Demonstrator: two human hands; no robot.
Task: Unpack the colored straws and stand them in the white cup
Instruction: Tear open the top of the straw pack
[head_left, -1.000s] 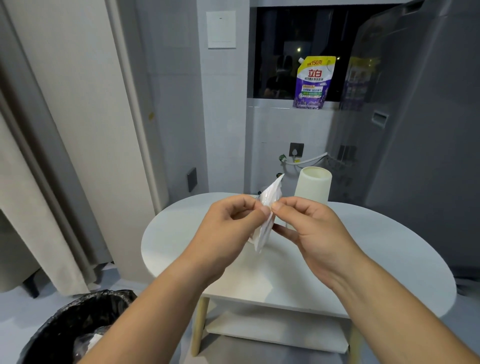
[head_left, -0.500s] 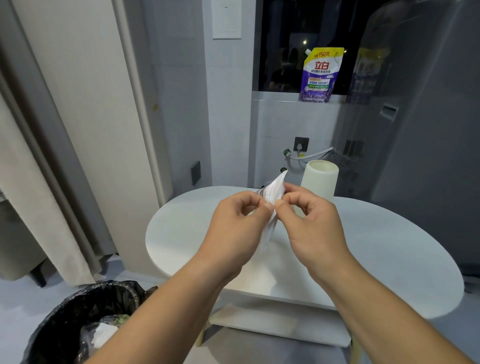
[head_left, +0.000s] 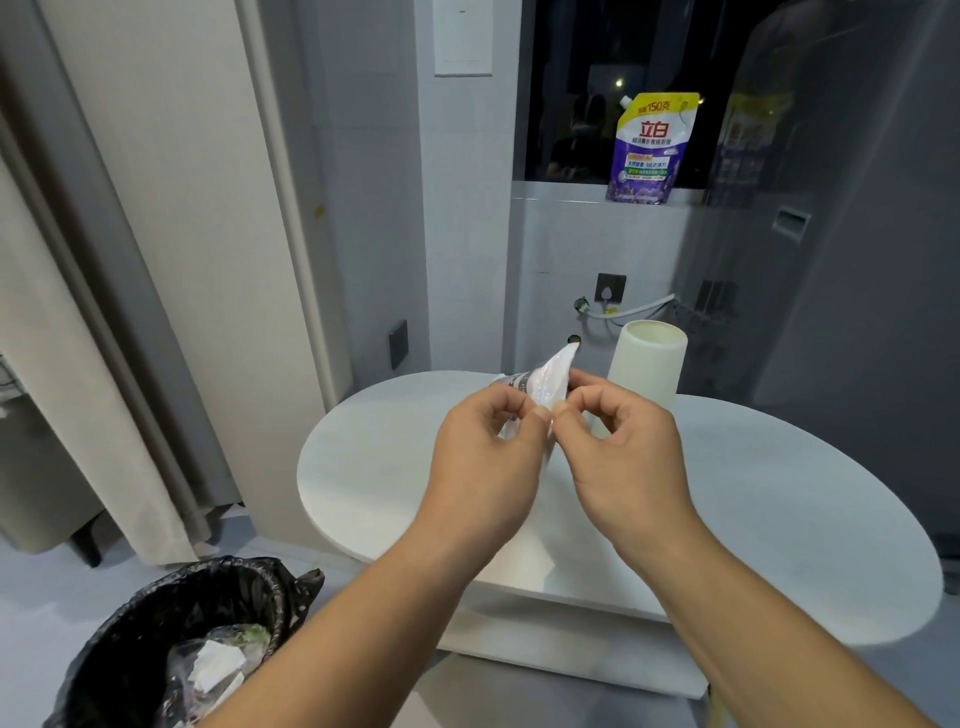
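Note:
A thin clear plastic straw packet (head_left: 551, 375) is pinched between both my hands above the white oval table (head_left: 779, 499). My left hand (head_left: 485, 467) grips its left side with thumb and fingers. My right hand (head_left: 623, 457) pinches its right edge, thumb tips almost touching. The packet's top corner sticks up above my fingers; its lower part is hidden behind my hands. No coloured straws show through it. The white cup (head_left: 647, 366) stands upright on the table just behind my right hand, and I see nothing sticking out of it.
A bin with a black liner (head_left: 182, 639), holding crumpled wrapping, stands on the floor at the lower left. A purple refill pouch (head_left: 649, 150) sits on the window ledge. A grey appliance (head_left: 857, 260) rises at the right, curtains hang at the left.
The view has tilted down and left, showing more of the bin. My fingertips have drawn closer together on the packet, which sits slightly lower between my hands.

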